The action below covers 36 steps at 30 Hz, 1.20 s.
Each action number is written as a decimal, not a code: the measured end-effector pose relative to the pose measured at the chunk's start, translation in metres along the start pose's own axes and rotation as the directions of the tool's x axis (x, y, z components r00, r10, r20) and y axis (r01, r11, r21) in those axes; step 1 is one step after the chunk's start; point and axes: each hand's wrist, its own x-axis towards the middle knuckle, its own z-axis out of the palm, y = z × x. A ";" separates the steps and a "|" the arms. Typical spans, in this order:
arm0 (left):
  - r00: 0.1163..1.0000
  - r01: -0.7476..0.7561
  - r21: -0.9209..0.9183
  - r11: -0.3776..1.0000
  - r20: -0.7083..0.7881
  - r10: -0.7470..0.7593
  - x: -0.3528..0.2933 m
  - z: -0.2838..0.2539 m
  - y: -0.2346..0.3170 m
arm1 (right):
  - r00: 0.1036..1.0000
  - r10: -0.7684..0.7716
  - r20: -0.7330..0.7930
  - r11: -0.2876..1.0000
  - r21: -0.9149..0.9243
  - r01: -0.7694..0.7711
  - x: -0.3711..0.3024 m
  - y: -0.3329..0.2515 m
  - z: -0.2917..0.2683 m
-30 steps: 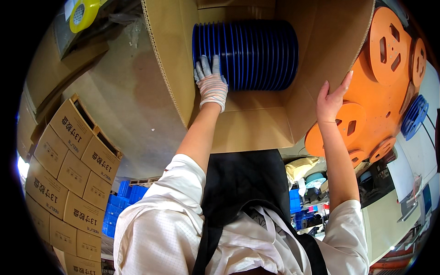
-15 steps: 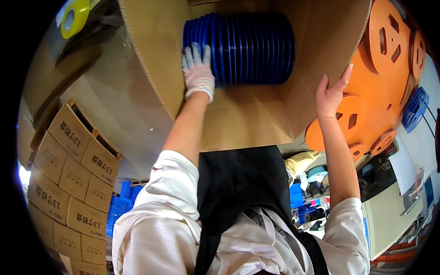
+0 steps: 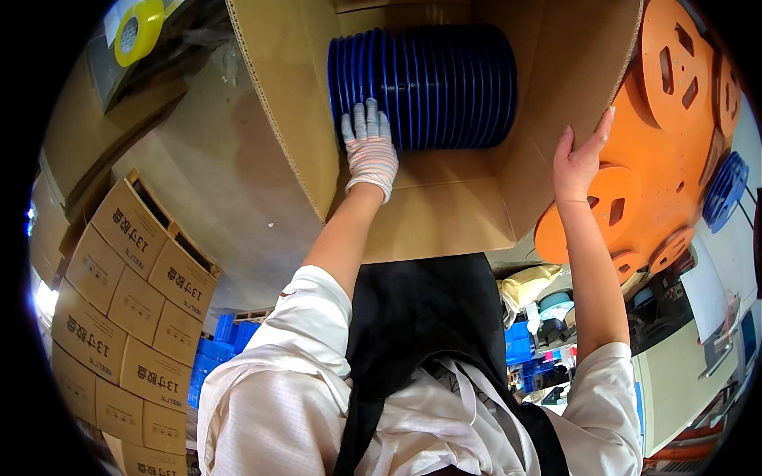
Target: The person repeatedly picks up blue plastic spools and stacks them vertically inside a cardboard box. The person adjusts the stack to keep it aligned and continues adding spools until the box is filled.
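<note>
Cardboard box (image 3: 432, 218), row of blue discs (image 3: 444, 87) standing on edge inside
Stiff and corrugated vs thin, round and kinda shiny. Bare right hand (image 3: 577, 166), thumb spread wide, sits at the box edge, probably steadying it; knit-gloved left hand (image 3: 371, 151) rests on the discs, fingers nearly together, maybe keeping them lined up.

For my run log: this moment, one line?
left hand: gloved, at blue discs | right hand: bare, at box edge | discs: inside box
</note>
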 end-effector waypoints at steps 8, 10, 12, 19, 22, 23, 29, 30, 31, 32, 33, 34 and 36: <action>0.962 -0.153 0.061 0.986 0.237 0.134 -0.007 -0.015 0.008 | 1.000 0.007 0.000 1.000 -0.007 -0.007 -0.002 0.001 0.000; 0.927 -0.218 0.070 0.973 0.325 0.185 -0.008 -0.029 0.006 | 1.000 0.028 0.007 1.000 0.011 -0.028 -0.001 0.001 -0.001; 0.905 -0.264 0.115 0.958 0.372 0.205 -0.013 -0.028 0.010 | 1.000 0.003 -0.002 1.000 -0.027 -0.003 -0.002 0.001 -0.001; 0.842 -0.305 0.056 0.951 0.482 0.242 -0.034 -0.013 0.035 | 1.000 0.003 -0.007 1.000 -0.012 -0.003 -0.002 -0.001 0.000; 0.824 -0.291 0.001 0.957 0.508 0.250 -0.033 -0.021 0.040 | 1.000 0.020 0.003 1.000 0.011 -0.020 -0.002 -0.004 0.000; 0.819 -0.288 -0.003 0.958 0.517 0.248 -0.031 -0.026 0.041 | 1.000 0.013 -0.002 1.000 -0.008 -0.013 -0.002 -0.003 0.000; 0.891 -0.205 -0.142 0.968 0.383 0.244 -0.043 -0.015 0.018 | 1.000 0.014 0.000 1.000 -0.006 -0.014 -0.003 -0.001 0.000; 0.956 -0.147 -0.268 0.952 0.207 0.206 -0.048 -0.002 0.010 | 0.999 0.030 0.010 1.000 0.008 -0.030 -0.003 -0.002 -0.001; 0.993 -0.079 -0.336 0.939 0.058 0.104 -0.048 -0.004 0.002 | 0.999 0.047 0.018 0.999 0.018 -0.047 -0.003 -0.002 -0.002; 0.996 -0.024 -0.411 0.911 -0.084 -0.012 -0.049 -0.008 -0.004 | 1.000 0.029 0.006 1.000 0.000 -0.029 -0.003 -0.001 -0.002; 0.974 0.031 -0.403 0.915 -0.193 -0.118 -0.043 -0.006 -0.007 | 1.000 0.011 -0.007 1.000 -0.019 -0.011 -0.004 0.001 -0.002; 0.968 0.048 -0.415 0.909 -0.205 -0.144 -0.038 -0.004 -0.009 | 1.000 -0.015 -0.014 0.999 -0.028 0.014 -0.003 0.000 0.001; 0.955 0.075 -0.441 0.894 -0.228 -0.193 -0.026 -0.001 -0.010 | 1.000 -0.002 -0.011 1.000 -0.015 0.002 -0.004 -0.002 0.001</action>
